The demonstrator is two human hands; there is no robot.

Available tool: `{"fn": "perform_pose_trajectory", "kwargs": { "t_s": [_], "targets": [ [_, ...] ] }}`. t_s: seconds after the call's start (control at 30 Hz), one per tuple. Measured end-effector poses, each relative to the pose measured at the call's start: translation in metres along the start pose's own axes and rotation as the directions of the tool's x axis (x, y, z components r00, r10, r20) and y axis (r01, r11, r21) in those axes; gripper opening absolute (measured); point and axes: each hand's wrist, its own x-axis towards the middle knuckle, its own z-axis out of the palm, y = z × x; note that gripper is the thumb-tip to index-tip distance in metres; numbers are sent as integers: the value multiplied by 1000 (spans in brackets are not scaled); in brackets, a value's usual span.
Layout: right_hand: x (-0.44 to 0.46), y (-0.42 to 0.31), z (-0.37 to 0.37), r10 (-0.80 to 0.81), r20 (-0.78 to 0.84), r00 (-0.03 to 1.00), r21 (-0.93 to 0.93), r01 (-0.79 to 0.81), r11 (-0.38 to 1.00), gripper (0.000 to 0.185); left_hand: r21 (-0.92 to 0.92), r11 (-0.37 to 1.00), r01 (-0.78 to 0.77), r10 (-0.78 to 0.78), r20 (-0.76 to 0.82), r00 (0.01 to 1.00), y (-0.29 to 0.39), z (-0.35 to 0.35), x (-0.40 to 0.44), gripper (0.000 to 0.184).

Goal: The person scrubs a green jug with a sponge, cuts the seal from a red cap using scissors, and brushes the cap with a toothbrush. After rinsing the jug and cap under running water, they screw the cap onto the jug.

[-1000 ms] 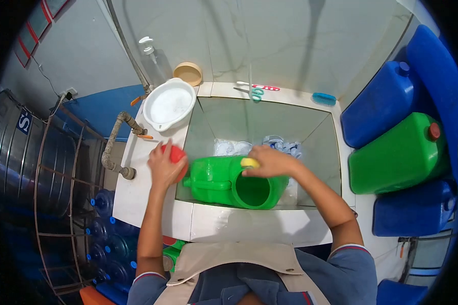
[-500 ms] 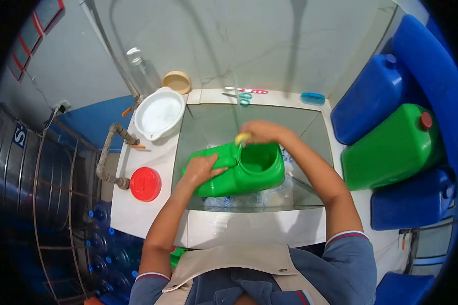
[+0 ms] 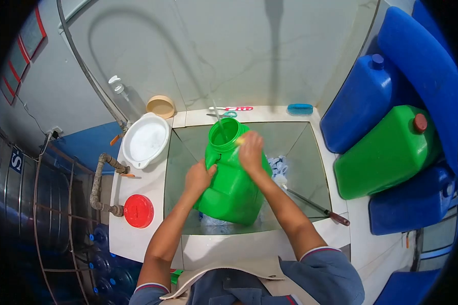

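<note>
A wide-mouthed green plastic jug (image 3: 231,185) tilts over the sink (image 3: 305,168), its open mouth towards the back wall. My left hand (image 3: 199,178) is closed around the jug's handle on the left side. Pinched in my right hand (image 3: 250,151) is a small yellow sponge (image 3: 240,140), pressed against the outside of the jug just below its neck. A thin stream of water (image 3: 218,114) falls into the jug's mouth. Lower in the sink, partly hidden by the jug, lie several blue-and-white pieces (image 3: 278,166) that I cannot make out.
Left of the sink are a white basin (image 3: 146,140), a red lid (image 3: 138,211) and a pump bottle (image 3: 121,90). Scissors (image 3: 229,114), a toothbrush (image 3: 236,108) and a blue brush (image 3: 300,109) line the back ledge. A dark-handled rod (image 3: 336,217) crosses the right rim, near large green and blue jerrycans (image 3: 387,152).
The jug has swung from lying sideways, mouth to the right, to having its mouth towards the back wall under the water. My right hand has moved with the sponge to its right side.
</note>
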Motion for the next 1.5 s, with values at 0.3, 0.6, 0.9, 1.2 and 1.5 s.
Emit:
{"fn": "perform_pose_trajectory", "kwargs": {
  "t_s": [0.3,0.6,0.9,1.2,1.5],
  "targets": [
    [-28,6,5,-170,-29,985,73,171,982,24,-114,993,-19,22,22,1000,-7,-1,-4,35],
    [17,3,-105,75,85,993,465,-107,879,19,-322,947,-2,82,236,968,-4,8,-23,32],
    [-58,-19,-193,300,953,46,-303,237,923,29,212,785,-583,528,263,807,87,-42,-127,26],
    [-137,-43,-135,13,952,307,-180,521,835,29,297,608,-736,718,190,669,92,-44,-193,12],
    [-175,-5,-177,207,976,65,-213,466,859,28,377,560,-738,776,73,627,78,-78,-251,11]
  ]
}}
